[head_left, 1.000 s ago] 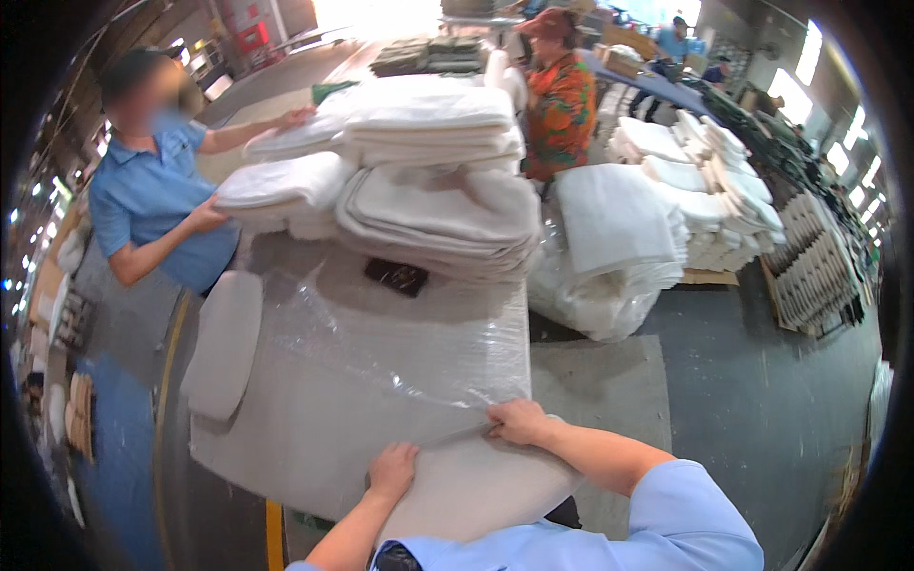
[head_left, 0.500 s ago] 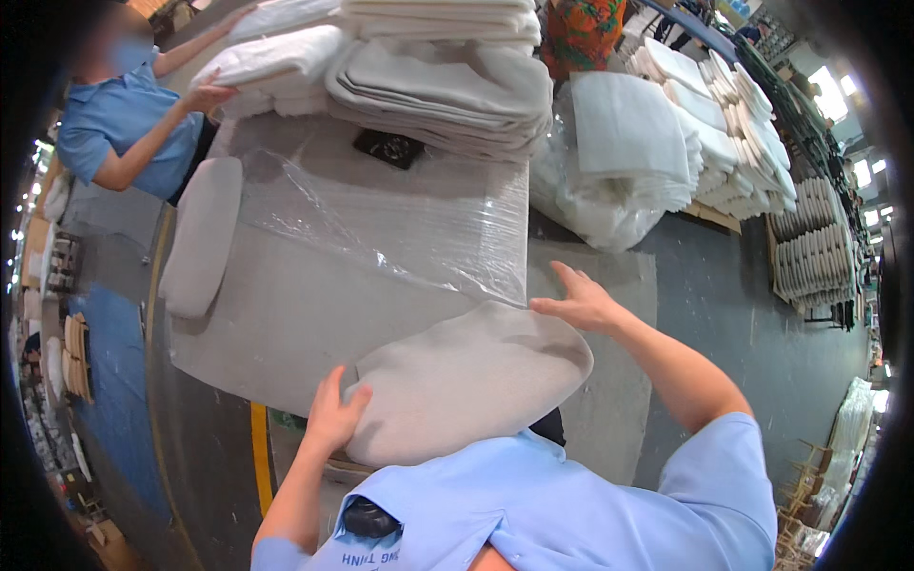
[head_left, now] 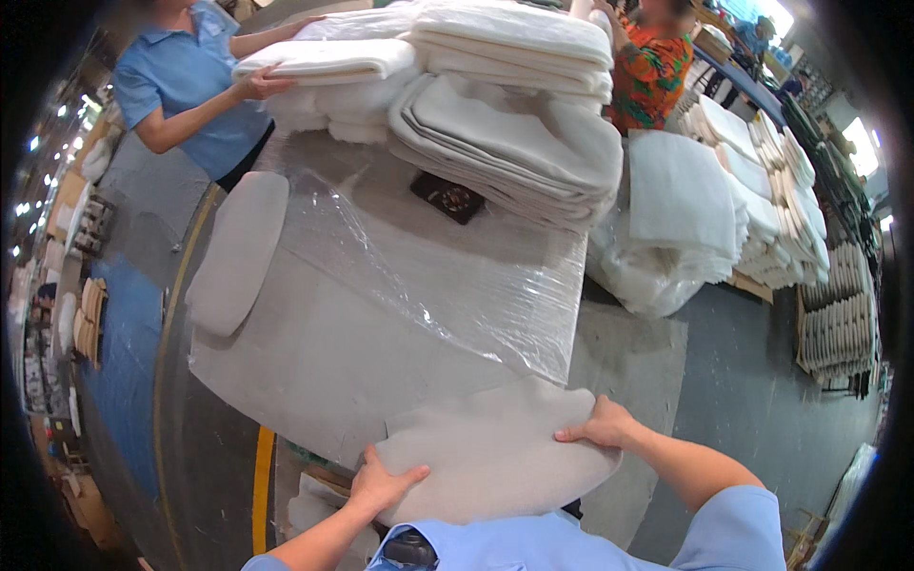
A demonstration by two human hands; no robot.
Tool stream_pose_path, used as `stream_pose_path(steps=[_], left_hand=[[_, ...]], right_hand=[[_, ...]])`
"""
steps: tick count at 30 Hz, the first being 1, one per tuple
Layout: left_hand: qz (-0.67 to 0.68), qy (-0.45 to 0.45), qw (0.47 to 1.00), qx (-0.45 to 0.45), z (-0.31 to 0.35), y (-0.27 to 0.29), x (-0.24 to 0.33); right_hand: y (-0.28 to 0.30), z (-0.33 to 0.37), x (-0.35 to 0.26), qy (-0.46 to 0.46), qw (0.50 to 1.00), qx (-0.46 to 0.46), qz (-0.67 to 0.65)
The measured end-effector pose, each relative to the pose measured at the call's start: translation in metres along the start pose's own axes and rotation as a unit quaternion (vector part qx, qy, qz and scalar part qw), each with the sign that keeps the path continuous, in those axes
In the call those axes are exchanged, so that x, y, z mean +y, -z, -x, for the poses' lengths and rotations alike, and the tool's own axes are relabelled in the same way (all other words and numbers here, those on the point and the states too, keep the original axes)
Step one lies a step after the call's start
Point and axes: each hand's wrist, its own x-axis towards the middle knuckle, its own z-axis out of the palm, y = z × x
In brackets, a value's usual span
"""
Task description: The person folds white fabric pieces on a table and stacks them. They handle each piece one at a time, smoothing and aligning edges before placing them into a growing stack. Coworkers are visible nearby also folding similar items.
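A light grey, rounded cushion pad [head_left: 495,457] lies at the near edge of the work table, close against my body. My right hand [head_left: 605,425] holds its right end, thumb on top and fingers partly hidden at the far edge. At the left end my left hand [head_left: 383,483] grips the rim, its thumb spread over the upper face. Another long grey pad [head_left: 238,252] rests at the table's left edge.
Clear plastic film [head_left: 447,295] covers part of the table [head_left: 305,371]. Stacked grey pads [head_left: 514,133] stand at the back, beside a dark patterned item [head_left: 447,197]. A co-worker in blue [head_left: 190,86] handles white pads [head_left: 328,59]; another person [head_left: 652,76] stands behind. White stacks [head_left: 681,190] are at right.
My right hand has come down onto the pad's right end, and my left hand has closed on its left end. My view has shifted, bringing the second person into sight.
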Motion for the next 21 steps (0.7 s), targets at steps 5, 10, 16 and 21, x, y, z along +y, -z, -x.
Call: stream_pose_path(steps=[5,10,16,21], left_hand=[[-0.002,0.042,0.999,-0.016,-0.02,0.001,0.002],[0.017,0.065,0.998,0.004,-0.036,-0.003,-0.003],[0.031,0.104,0.994,-0.031,-0.054,-0.002,-0.006],[0.033,0.102,0.993,-0.049,-0.059,0.003,-0.003]], right_hand=[[0.002,-0.02,-0.008,-0.008,1.0,0.007,0.003],[0.002,-0.043,-0.001,0.006,1.0,-0.012,-0.015],[0.002,-0.059,-0.003,-0.018,1.0,-0.011,0.001],[0.008,-0.061,-0.012,-0.025,0.999,-0.021,0.004]])
